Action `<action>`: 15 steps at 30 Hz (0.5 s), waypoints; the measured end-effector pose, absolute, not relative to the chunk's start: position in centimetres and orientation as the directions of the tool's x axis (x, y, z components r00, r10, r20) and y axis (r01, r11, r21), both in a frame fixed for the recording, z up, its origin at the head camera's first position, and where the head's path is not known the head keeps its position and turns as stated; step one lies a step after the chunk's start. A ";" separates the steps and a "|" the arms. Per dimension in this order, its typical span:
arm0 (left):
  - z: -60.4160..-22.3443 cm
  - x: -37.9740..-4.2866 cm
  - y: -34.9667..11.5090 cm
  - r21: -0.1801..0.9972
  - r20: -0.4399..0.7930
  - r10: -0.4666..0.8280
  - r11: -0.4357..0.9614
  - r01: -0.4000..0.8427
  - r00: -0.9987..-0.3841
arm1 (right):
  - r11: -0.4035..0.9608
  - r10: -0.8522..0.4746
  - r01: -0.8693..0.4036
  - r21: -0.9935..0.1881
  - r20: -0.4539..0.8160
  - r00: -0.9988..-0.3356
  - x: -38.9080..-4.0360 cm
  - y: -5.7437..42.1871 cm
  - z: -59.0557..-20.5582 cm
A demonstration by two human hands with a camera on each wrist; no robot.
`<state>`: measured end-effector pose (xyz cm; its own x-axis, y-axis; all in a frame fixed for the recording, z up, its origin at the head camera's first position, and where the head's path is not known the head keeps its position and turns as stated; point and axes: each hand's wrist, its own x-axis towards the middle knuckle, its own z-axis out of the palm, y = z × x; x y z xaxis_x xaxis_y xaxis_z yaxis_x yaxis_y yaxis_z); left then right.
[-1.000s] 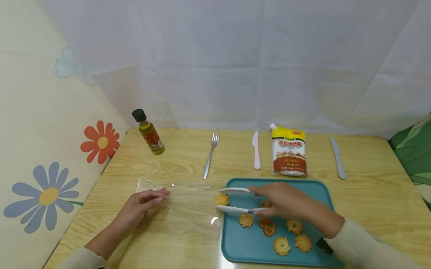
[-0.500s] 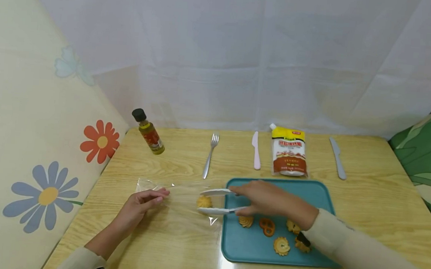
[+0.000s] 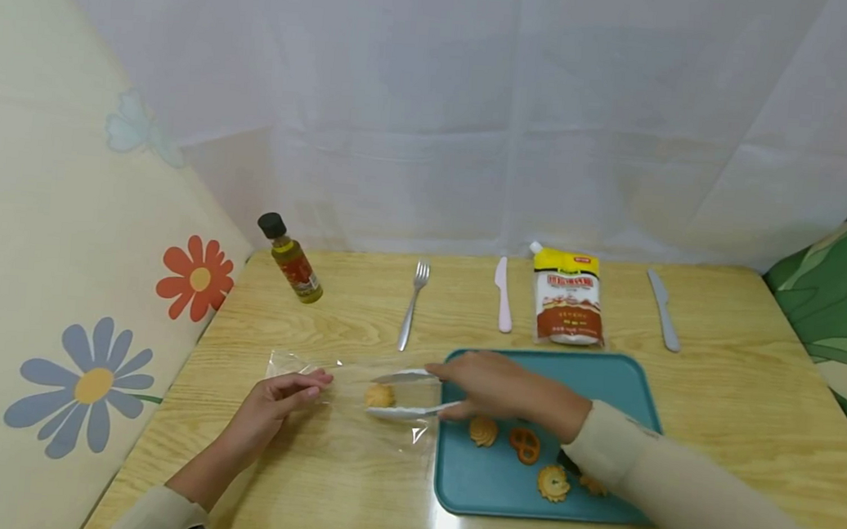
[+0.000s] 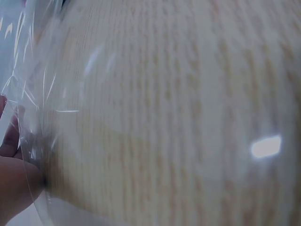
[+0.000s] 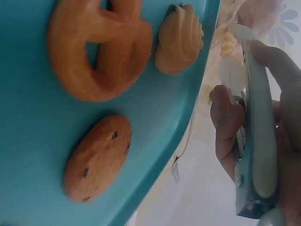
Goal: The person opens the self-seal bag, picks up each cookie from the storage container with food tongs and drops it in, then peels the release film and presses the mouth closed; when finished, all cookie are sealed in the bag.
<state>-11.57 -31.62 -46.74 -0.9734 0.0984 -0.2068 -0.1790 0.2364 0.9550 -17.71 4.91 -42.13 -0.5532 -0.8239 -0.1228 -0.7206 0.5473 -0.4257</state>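
My right hand (image 3: 492,391) grips white-tipped tongs (image 3: 404,413), whose arms reach leftward past the tray's edge. Between the tips sits a golden piped cookie (image 3: 380,396), overlapping the clear plastic bag (image 3: 353,432) in the head view. The bag lies flat on the wooden table. My left hand (image 3: 277,402) pinches its left part with thumb and fingers. In the right wrist view the tongs' body (image 5: 262,136) lies in the right hand's curled fingers. A teal tray (image 3: 484,497) under my right wrist carries a swirl cookie (image 3: 483,432), a pretzel (image 3: 525,445) and a chocolate-chip cookie (image 5: 99,157).
Behind the bag and tray lie a fork (image 3: 411,309), a pink knife (image 3: 503,295), a yellow-white-brown pouch (image 3: 569,299) and a grey knife (image 3: 664,310). An oil bottle (image 3: 298,268) stands at the back left. My right sleeve covers the tray's lower right part.
My right hand has moved left with the tongs, carrying the cookie from the tray's left edge to over the bag's middle. The left hand has stayed in place.
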 end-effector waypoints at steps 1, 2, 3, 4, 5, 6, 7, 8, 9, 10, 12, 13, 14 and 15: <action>-46.7 -11.6 -31.6 0.955 -0.205 0.099 0.237 -0.177 -0.974 | 0.542 -0.828 -0.730 -0.417 -0.117 -0.548 -17.8 4.7 -42.1; -46.8 -11.6 -31.6 0.956 -0.203 0.099 0.237 -0.175 -0.974 | 0.538 -0.832 -0.738 -0.408 -0.113 -0.544 -17.8 4.6 -42.1; -46.8 -11.6 -31.6 0.956 -0.200 0.100 0.238 -0.172 -0.975 | 0.534 -0.835 -0.744 -0.401 -0.110 -0.539 -17.8 4.4 -42.2; -46.8 -11.6 -31.6 0.956 -0.200 0.100 0.239 -0.171 -0.975 | 0.531 -0.837 -0.748 -0.397 -0.110 -0.536 -17.9 4.2 -42.2; -46.8 -11.6 -31.6 0.956 -0.200 0.100 0.239 -0.171 -0.975 | 0.528 -0.839 -0.750 -0.399 -0.109 -0.533 -17.9 4.1 -42.1; -46.8 -11.6 -31.7 0.955 -0.202 0.100 0.240 -0.173 -0.974 | 0.526 -0.841 -0.752 -0.398 -0.109 -0.530 -17.9 3.9 -42.1; -46.8 -11.6 -31.7 0.954 -0.205 0.099 0.241 -0.176 -0.974 | 0.524 -0.842 -0.754 -0.395 -0.109 -0.528 -17.9 3.8 -42.1; -46.8 -11.6 -31.6 0.954 -0.207 0.098 0.242 -0.179 -0.973 | 0.523 -0.843 -0.757 -0.391 -0.109 -0.527 -17.9 3.7 -42.2; -46.7 -11.6 -31.6 0.953 -0.210 0.096 0.242 -0.182 -0.973 | 0.523 -0.844 -0.757 -0.392 -0.110 -0.525 -17.9 3.6 -42.2; -46.7 -11.6 -31.6 0.952 -0.213 0.095 0.243 -0.185 -0.972 | 0.523 -0.844 -0.758 -0.390 -0.111 -0.525 -18.0 3.6 -42.3; -46.7 -11.7 -31.6 0.952 -0.213 0.093 0.244 -0.185 -0.973 | 0.522 -0.845 -0.763 -0.382 -0.108 -0.524 -18.0 3.5 -42.5; -46.7 -11.7 -31.6 0.952 -0.212 0.092 0.244 -0.184 -0.973 | 0.523 -0.845 -0.764 -0.378 -0.108 -0.525 -18.0 3.5 -42.6; -46.7 -11.7 -31.5 0.952 -0.210 0.092 0.245 -0.182 -0.973 | 0.522 -0.845 -0.765 -0.377 -0.106 -0.525 -18.0 3.4 -42.7; -46.7 -11.7 -31.5 0.952 -0.209 0.092 0.245 -0.181 -0.974 | 0.523 -0.844 -0.763 -0.380 -0.104 -0.526 -18.0 3.4 -42.7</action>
<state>-11.67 -31.53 -46.72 -0.9737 0.0918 -0.2086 -0.1809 0.2454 0.9524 -18.04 3.42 -42.71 -0.5261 -0.8440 -0.1045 -0.7633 0.5228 -0.3796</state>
